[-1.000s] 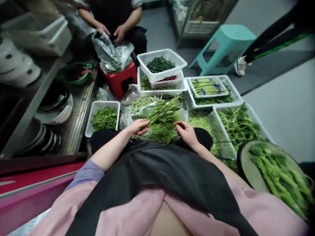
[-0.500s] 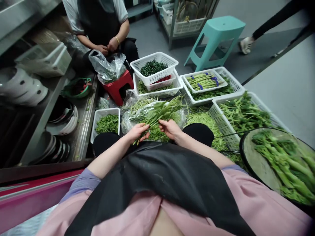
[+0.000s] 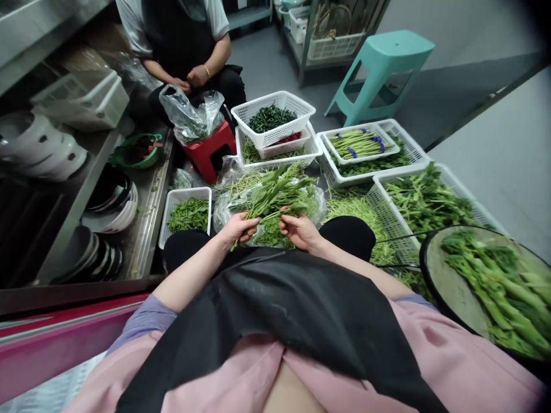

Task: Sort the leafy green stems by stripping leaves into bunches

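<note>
My left hand (image 3: 239, 228) is closed round the stems of a bunch of leafy greens (image 3: 273, 189), whose leaves fan out away from me. Just to its right, my right hand (image 3: 300, 230) is closed, thumb and fingers pinching a stem that runs across from the bunch. Both hands are above my lap, over a clear plastic bag (image 3: 222, 210) with more greens in it. The exact spot where the right fingertips meet the stem is hard to make out.
White baskets hold small greens (image 3: 188, 215), dark green peppers (image 3: 272, 119), asparagus (image 3: 359, 143) and leafy stalks (image 3: 430, 201). Thick stalks lie on a round board (image 3: 434, 258) at right. A co-worker (image 3: 178, 34) sits behind a red stool (image 3: 210, 152). A turquoise stool (image 3: 379, 74) stands beyond.
The bunch's leaves have swung left and point more upright. My right hand has shifted slightly, its fingers now on a stem apart from the bunch. A walking person's leg has left the view.
</note>
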`<state>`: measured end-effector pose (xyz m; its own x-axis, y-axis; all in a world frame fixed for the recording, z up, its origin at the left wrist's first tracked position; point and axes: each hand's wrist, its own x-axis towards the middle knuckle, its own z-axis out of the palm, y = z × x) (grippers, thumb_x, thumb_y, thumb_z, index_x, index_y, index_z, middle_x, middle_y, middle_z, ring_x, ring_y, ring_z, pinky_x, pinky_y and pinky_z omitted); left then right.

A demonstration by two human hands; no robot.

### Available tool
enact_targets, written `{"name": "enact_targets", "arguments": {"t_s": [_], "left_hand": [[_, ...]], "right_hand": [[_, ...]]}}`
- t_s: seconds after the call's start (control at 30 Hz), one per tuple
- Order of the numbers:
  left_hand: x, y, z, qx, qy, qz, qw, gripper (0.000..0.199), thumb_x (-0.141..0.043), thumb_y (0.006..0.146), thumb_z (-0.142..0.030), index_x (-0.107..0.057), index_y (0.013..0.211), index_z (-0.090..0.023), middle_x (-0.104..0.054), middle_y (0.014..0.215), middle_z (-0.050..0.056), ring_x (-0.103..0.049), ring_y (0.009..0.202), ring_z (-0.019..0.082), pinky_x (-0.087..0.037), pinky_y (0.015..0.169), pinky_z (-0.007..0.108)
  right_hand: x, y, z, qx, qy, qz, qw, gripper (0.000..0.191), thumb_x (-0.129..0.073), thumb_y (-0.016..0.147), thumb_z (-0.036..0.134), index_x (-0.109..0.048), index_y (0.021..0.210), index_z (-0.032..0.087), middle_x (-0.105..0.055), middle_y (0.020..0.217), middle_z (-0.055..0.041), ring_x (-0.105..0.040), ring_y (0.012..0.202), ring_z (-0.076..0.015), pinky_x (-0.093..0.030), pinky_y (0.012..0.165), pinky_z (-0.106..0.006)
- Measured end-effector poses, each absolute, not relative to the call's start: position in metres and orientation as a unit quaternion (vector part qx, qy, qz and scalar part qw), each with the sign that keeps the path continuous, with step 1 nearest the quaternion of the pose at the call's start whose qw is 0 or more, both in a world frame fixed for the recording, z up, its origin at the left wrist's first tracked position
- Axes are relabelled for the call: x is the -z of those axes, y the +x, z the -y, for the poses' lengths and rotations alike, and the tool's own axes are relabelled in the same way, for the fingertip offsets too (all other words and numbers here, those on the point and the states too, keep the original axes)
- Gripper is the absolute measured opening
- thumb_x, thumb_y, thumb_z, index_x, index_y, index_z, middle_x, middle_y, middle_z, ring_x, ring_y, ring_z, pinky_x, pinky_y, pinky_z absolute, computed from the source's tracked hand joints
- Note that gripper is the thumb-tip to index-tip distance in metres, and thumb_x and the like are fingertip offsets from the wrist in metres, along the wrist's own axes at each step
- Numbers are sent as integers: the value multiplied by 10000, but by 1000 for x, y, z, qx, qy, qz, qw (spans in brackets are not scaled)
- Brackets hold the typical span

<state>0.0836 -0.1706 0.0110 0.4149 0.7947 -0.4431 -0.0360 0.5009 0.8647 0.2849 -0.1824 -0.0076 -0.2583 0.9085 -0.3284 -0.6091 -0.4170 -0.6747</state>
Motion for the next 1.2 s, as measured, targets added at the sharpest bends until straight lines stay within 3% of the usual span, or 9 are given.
{"name": "enact_targets", "arguments": {"t_s": [0.23,0.4,0.6,1.2], "left_hand": [[1,61,168,-276,422,-432,748,475,-801,630,-443,-445,809,-185,-457,414,-96,-284,264,22,-182,306,132],[9,48,165,-263,421,-406,767,472,-800,629,-442,-430,778,-191,-437,386,-98,-270,247,28,-180,303,134],[8,45,166,-264,417,-431,755,451,-811,626,-409,-461,788,-176,-462,402,-85,-291,268,28,-171,314,135],[14,41,180,-236,358,-410,805,433,-758,711,-391,-383,642,-188,-369,400,-104,-253,266,16,-197,293,124]], "right_hand": [[-1,301,183,-726,-359,240,534,382,-806,548,227,-603,872,222,-560,680,64,-503,552,-74,-356,457,-191],[-9,315,181,-692,-370,278,554,340,-768,631,311,-656,940,222,-623,803,24,-501,572,-68,-391,484,-206],[-11,324,173,-621,-465,333,535,318,-757,636,419,-676,823,175,-631,672,5,-456,497,-69,-359,461,-222],[-12,317,170,-594,-460,337,568,283,-739,621,419,-605,697,181,-646,651,6,-468,475,-67,-362,438,-216]]}}
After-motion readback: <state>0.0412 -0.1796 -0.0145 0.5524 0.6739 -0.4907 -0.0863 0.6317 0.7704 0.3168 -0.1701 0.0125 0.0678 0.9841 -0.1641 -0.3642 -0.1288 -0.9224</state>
